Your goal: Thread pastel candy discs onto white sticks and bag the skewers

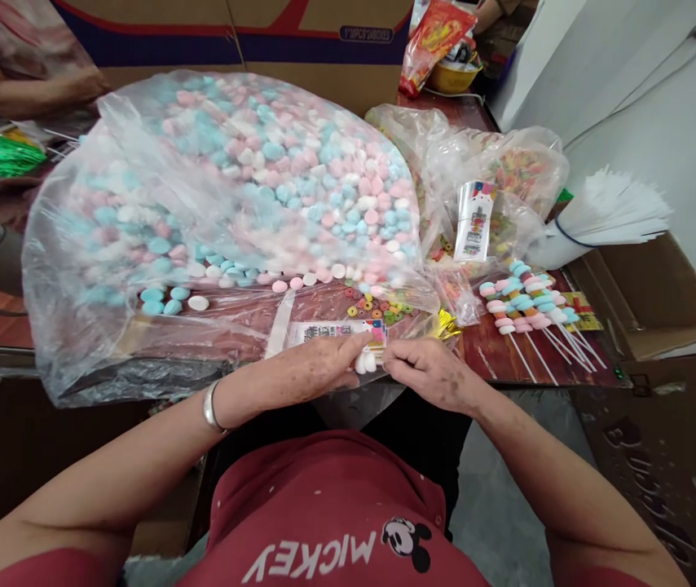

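My left hand (pixel 317 363) is closed at the table's front edge, with white marshmallows (pixel 366 360) at its fingertips. Close beside them my right hand (pixel 430 371) is pinched; whatever lies between its fingers is hidden. A small stack of printed wrappers (pixel 329 330) lies just beyond my left hand, partly covered by it. Small coloured ring candies (pixel 372 306) are scattered on the clear plastic behind my hands. The big clear bag (pixel 250 179) of pink, blue and white marshmallows spreads over the table, and a few loose blue marshmallows (pixel 163 300) lie at its front left.
To the right lie several finished candy skewers (pixel 531 302) on white sticks. Behind them stands a container of white sticks (pixel 610 212). Another wrapper stack (pixel 475 220) rests on a bag of ring candies (pixel 519 163). Another person's arm (pixel 36 94) is at the far left.
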Motion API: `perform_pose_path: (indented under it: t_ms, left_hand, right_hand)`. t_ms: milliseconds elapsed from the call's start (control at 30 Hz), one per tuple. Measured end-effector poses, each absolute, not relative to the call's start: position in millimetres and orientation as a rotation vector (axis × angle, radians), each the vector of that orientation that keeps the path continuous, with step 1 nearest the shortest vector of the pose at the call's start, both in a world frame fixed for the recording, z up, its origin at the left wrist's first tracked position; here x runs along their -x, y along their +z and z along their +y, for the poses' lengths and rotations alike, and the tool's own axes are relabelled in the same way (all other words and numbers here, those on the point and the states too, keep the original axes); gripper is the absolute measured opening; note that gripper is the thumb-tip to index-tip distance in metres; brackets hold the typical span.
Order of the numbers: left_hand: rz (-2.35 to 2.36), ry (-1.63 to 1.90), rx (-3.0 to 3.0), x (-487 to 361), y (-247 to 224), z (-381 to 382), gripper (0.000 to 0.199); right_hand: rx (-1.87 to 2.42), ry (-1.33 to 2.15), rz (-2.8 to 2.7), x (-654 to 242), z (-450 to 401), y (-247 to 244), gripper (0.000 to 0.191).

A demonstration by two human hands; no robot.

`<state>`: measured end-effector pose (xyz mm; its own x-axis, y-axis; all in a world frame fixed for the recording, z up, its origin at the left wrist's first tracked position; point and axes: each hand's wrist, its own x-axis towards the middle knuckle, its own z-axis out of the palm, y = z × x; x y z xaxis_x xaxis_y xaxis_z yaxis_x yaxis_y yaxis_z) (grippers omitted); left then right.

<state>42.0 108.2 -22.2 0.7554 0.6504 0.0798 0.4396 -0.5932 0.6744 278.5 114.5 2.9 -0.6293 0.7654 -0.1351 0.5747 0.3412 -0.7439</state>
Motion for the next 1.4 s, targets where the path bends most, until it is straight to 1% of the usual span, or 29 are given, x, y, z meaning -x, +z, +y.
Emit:
perform_pose_path:
  t_ms: [67, 167, 267, 333, 400, 467, 500, 533, 600, 633, 700, 767, 933, 1067, 1133, 1233, 1333, 1400]
  left_hand:
    - [0.912, 0.588, -2.44, -48.4, -18.4, 110.3, 0.045]
    - [0.999, 0.852, -2.51, -62.1, 2.2, 109.3, 0.041]
    - [0.856, 1.094, -2.521, -76.9, 20.2, 93.8, 0.036]
    - [0.784, 1.239, -2.434, -81.7, 20.1, 79.2, 0.032]
    - [0.946, 1.41, -2.139, -79.1, 11.9, 70.0, 0.021]
    - [1.202, 1.583, -1.571, -70.5, 3.2, 72.3, 0.009]
    - [1.226, 1.65, -1.281, -65.4, 0.7, 77.9, 0.014]
    - [1.175, 1.655, -1.055, -60.7, 0.0, 85.5, 0.025]
    - [1.01, 1.662, -0.801, -54.4, 3.4, 103.3, 0.049]
    - [0.922, 1.635, -0.742, -53.2, 6.6, 111.7, 0.057]
    - [0.802, 1.614, -0.659, -54.2, 13.4, 124.9, 0.062]
    - [0.751, 1.607, -0.595, -58.0, 17.8, 132.9, 0.059]
    - [0.708, 1.541, -0.563, -68.3, 15.7, 139.5, 0.043]
    - [0.654, 1.443, -0.631, -75.8, 6.9, 138.2, 0.039]
    - [0.641, 1.363, -0.653, -79.5, 1.4, 136.0, 0.038]
    - [0.615, 1.315, -0.63, -85.0, -6.5, 131.8, 0.038]
    - [0.592, 1.362, -0.61, -89.3, -11.7, 127.3, 0.033]
    - [0.603, 1.36, -0.619, -89.8, -13.2, 125.2, 0.034]
  right_hand:
    - [1.266, 1.193, -2.176, -273.8, 108.5, -3.1, 0.025]
    - [1.258, 1.246, -1.86, -266.5, 98.6, -13.8, 0.025]
    - [1.162, 1.327, -1.495, -256.0, 90.3, -27.9, 0.022]
    - [1.12, 1.366, -1.281, -248.0, 86.7, -37.4, 0.022]
    - [1.119, 1.411, -1.097, -240.6, 84.5, -44.2, 0.025]
    - [1.095, 1.485, -0.948, -234.3, 83.0, -47.1, 0.028]
    - [1.067, 1.529, -0.895, -231.5, 82.4, -47.3, 0.029]
    - [1.038, 1.574, -0.856, -228.8, 81.7, -46.8, 0.029]
    - [1.001, 1.65, -0.817, -223.4, 80.5, -44.8, 0.029]
    - [0.995, 1.68, -0.807, -220.7, 79.9, -43.6, 0.029]
    - [0.996, 1.731, -0.795, -215.3, 78.7, -41.6, 0.03]
    - [1.005, 1.779, -0.792, -210.7, 77.4, -40.5, 0.029]
    - [1.001, 1.9, -0.908, -206.2, 71.5, -41.9, 0.028]
    - [0.9, 2.092, -0.927, -202.1, 66.3, -43.9, 0.026]
    - [0.845, 2.105, -0.835, -198.0, 65.8, -44.4, 0.025]
    - [0.864, 1.985, -0.785, -192.9, 68.1, -46.1, 0.024]
    - [1.011, 1.688, -0.987, -194.4, 71.2, -50.4, 0.026]
    - [1.095, 1.488, -1.159, -199.3, 72.0, -54.1, 0.027]
